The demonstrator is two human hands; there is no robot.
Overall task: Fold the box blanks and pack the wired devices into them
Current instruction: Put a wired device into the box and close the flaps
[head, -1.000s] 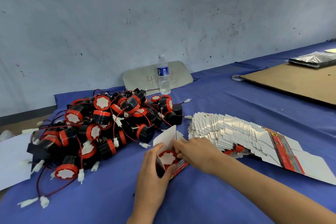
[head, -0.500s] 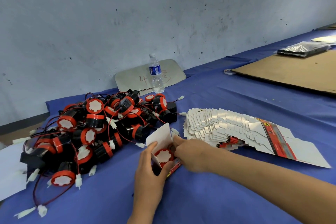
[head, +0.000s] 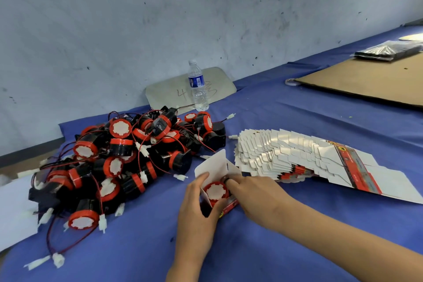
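A small folded box (head: 214,167), white inside with a red printed outside, lies open on the blue cloth. One wired device (head: 215,190), black with a red ring and white face, sits in its mouth. My left hand (head: 196,217) grips the box from the left, thumb and fingers curled round its sides. My right hand (head: 254,197) touches the device's right edge with its fingertips, which partly hide the box. A heap of wired devices (head: 128,158) lies to the left. A fanned stack of flat box blanks (head: 286,155) lies to the right.
A water bottle (head: 198,86) stands at the wall behind the heap, in front of a grey board (head: 167,95). A brown cardboard sheet (head: 366,80) and a black plastic packet (head: 389,50) lie far right. White paper (head: 13,210) lies at the left edge.
My hands stay on the box and device, with the right fingers shifting at the device's edge. The view has tilted down and moved closer.
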